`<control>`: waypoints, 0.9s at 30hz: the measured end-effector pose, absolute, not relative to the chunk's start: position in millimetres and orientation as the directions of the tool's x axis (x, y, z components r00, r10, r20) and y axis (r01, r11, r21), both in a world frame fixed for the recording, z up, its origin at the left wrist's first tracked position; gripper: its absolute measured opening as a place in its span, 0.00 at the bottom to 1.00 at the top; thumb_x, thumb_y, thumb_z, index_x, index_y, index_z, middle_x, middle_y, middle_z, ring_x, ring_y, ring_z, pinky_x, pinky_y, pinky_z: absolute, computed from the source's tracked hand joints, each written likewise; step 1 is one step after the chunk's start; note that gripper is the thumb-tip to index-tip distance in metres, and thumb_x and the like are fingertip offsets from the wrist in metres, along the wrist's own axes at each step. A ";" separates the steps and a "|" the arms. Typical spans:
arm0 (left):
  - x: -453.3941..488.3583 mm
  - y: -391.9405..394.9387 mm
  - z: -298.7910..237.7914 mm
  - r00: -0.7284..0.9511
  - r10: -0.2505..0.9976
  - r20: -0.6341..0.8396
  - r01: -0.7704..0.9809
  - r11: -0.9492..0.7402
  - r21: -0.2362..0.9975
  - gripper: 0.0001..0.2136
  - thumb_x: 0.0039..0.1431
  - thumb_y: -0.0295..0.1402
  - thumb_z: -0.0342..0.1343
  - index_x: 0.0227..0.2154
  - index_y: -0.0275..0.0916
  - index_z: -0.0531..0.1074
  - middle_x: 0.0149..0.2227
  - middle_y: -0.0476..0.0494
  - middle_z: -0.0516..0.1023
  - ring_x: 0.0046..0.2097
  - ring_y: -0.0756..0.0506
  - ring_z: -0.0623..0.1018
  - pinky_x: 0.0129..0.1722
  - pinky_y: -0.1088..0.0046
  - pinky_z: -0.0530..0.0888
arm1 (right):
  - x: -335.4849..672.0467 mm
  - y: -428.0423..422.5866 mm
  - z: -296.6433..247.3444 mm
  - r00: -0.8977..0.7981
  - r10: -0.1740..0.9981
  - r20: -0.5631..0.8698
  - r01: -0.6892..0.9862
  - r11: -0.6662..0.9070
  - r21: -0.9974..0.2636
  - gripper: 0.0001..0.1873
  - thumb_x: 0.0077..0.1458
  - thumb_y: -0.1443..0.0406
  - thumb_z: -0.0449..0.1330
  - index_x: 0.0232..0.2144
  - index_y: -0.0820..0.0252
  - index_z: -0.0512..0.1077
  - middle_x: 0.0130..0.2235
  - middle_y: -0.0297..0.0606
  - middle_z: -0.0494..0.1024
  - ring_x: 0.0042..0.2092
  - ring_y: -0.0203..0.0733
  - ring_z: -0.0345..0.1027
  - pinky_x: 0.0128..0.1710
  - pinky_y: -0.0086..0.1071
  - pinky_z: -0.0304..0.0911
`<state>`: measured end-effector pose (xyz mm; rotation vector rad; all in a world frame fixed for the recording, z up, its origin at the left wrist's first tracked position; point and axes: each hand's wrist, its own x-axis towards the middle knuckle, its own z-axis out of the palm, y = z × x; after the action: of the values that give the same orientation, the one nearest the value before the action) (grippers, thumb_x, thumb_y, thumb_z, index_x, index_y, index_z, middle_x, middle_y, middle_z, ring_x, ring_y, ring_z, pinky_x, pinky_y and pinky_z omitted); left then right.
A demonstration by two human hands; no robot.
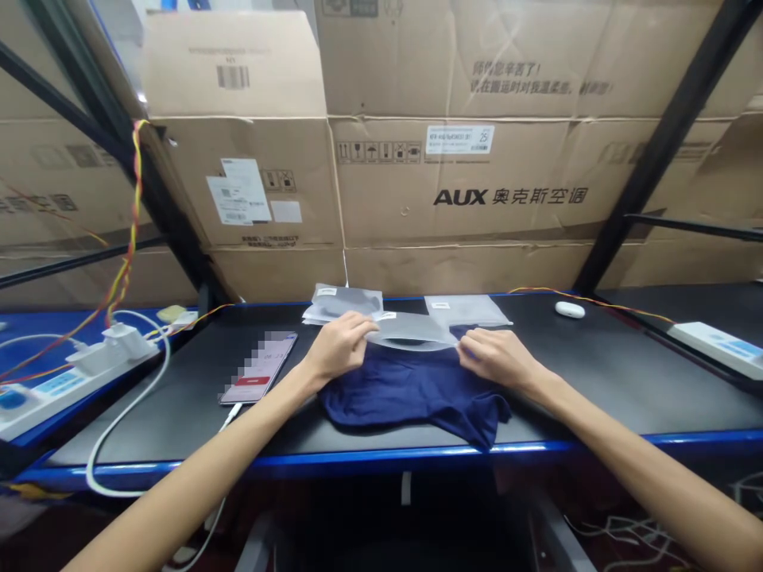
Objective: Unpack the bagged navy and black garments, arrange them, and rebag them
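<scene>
We saw a dark blue cloth (411,393) lying crumpled in the middle of the black table (596,373), close to its blue front edge. It looked soft and wrinkly, with one corner hanging near the edge. On top of its far side sat a thin, see-through plastic bag (411,330). The left hand (337,347) pinched the bag's left end with closed fingers, and the right hand (497,355) pinched its right end. The two hands were apart, one at each end of the bag, resting over the cloth.

Behind the hands we saw more flat plastic bags (342,302) in a little pile. A phone (259,368) lay to the left with a white cable plugged in. A white power strip (60,381) sat on a blue top further left, and another strip (718,345) sat far right. A small white case (569,310) rested near the back. Big brown cardboard boxes (465,183) were stacked up behind the table, with black metal bars leaning across them.
</scene>
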<state>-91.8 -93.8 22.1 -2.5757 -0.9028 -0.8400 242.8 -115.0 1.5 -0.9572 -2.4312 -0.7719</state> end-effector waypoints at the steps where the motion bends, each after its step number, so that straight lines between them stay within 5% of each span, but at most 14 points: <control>1: -86.6 -100.0 23.7 0.669 0.447 0.594 0.602 -0.794 -0.081 0.16 0.55 0.20 0.47 0.42 0.37 0.75 0.43 0.42 0.80 0.47 0.43 0.77 0.47 0.65 0.77 | 240.7 -116.1 2.2 -0.677 0.469 0.568 0.712 0.612 0.344 0.16 0.64 0.69 0.50 0.25 0.59 0.70 0.25 0.37 0.74 0.28 0.38 0.66 0.28 0.33 0.50; 6: -52.2 -118.7 20.6 0.806 0.376 0.458 0.477 -0.869 -0.127 0.16 0.61 0.23 0.47 0.50 0.34 0.72 0.50 0.37 0.78 0.51 0.43 0.77 0.53 0.65 0.75 | 234.2 -119.6 3.9 -0.692 0.381 0.614 0.683 0.621 0.385 0.14 0.62 0.69 0.53 0.24 0.59 0.69 0.24 0.34 0.72 0.26 0.36 0.65 0.28 0.32 0.51; 10: -27.1 -109.4 13.0 0.740 0.499 0.451 0.608 -0.783 -0.130 0.19 0.62 0.25 0.49 0.55 0.31 0.68 0.55 0.33 0.74 0.57 0.40 0.73 0.58 0.62 0.71 | 233.5 -119.5 1.6 -0.709 0.338 0.619 0.662 0.623 0.417 0.15 0.63 0.69 0.52 0.24 0.59 0.68 0.24 0.33 0.72 0.26 0.35 0.65 0.27 0.31 0.52; 15: -3.2 -94.5 8.4 0.609 0.725 0.320 0.781 -0.618 -0.086 0.28 0.60 0.34 0.55 0.63 0.33 0.60 0.51 0.31 0.77 0.51 0.34 0.77 0.51 0.57 0.74 | 231.1 -121.5 -1.8 -0.717 0.293 0.633 0.633 0.656 0.412 0.14 0.64 0.69 0.52 0.25 0.59 0.68 0.24 0.32 0.71 0.26 0.34 0.64 0.27 0.31 0.52; 18: 3.3 -86.5 5.8 0.578 0.773 0.263 0.810 -0.582 -0.072 0.20 0.63 0.33 0.51 0.57 0.35 0.69 0.46 0.32 0.79 0.47 0.34 0.79 0.46 0.57 0.76 | 230.2 -122.8 -2.8 -0.714 0.280 0.642 0.628 0.661 0.411 0.14 0.63 0.69 0.53 0.25 0.58 0.68 0.24 0.32 0.71 0.26 0.34 0.64 0.28 0.31 0.53; 21: -0.3 -79.5 4.3 0.596 0.768 0.234 0.800 -0.593 -0.091 0.14 0.63 0.29 0.48 0.47 0.34 0.75 0.41 0.32 0.81 0.43 0.35 0.81 0.43 0.58 0.77 | 232.1 -122.1 -2.9 -0.702 0.304 0.644 0.647 0.650 0.398 0.14 0.63 0.69 0.52 0.25 0.58 0.68 0.24 0.32 0.71 0.26 0.34 0.64 0.28 0.31 0.52; 27: -32.6 -78.2 9.3 0.787 0.513 0.342 0.500 -0.856 0.132 0.21 0.61 0.22 0.47 0.56 0.39 0.69 0.55 0.40 0.76 0.54 0.41 0.77 0.54 0.62 0.74 | 242.9 -116.1 -3.4 -0.659 0.401 0.636 0.711 0.609 0.352 0.14 0.63 0.69 0.52 0.24 0.59 0.68 0.24 0.33 0.72 0.26 0.35 0.65 0.27 0.31 0.51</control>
<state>-32.6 -78.2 9.3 -3.0022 -0.8514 -0.5904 242.9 -116.1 -3.4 -0.8780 -2.3317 -0.8174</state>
